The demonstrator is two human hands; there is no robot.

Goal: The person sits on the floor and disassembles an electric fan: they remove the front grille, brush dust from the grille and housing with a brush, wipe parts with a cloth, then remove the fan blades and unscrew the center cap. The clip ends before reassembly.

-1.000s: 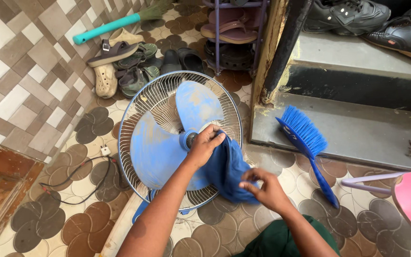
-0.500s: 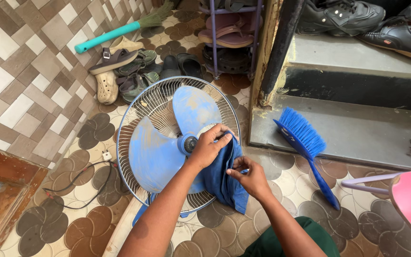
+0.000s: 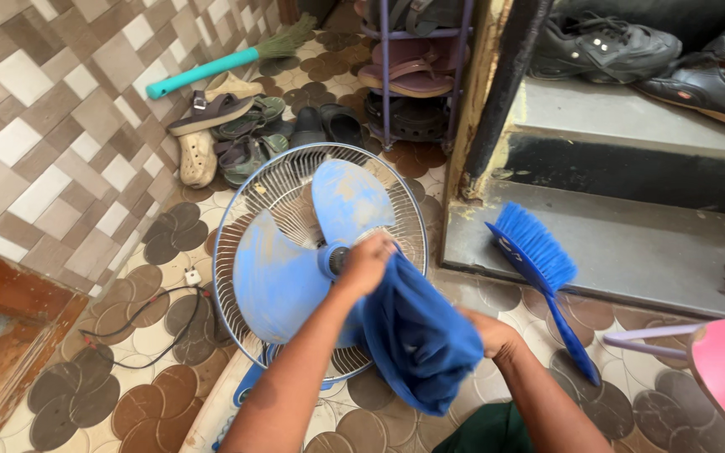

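Down on the patterned tile floor (image 3: 127,394) in front of me lies the fan (image 3: 320,260), its wire grille (image 3: 245,210) facing up and the pale blue blades (image 3: 279,277) bare on top. I press my left hand (image 3: 368,262) against the hub (image 3: 334,260), fingers closed over one end of the blue cloth (image 3: 417,335). My right hand (image 3: 490,333) grips the other end lower down, mostly hidden behind the fabric, so the cloth hangs in a slack fold between the two.

The cloth looks soft and light to me; it bunches wherever I squeeze it, so I take it in a full fist rather than by a corner. I judge the blades to be thin plastic, smooth and a bit springy, with dusty streaks on them. They would likely flex or turn under a push, so the stiff hub seems the safest place to brace. I'd judge the thin grille wires easy to bend.

Just beside the step (image 3: 623,243) leans a blue hand brush (image 3: 539,268), and sandals (image 3: 228,126) sit near the wall. A black cable (image 3: 144,327) trails across the floor to the left of the fan.
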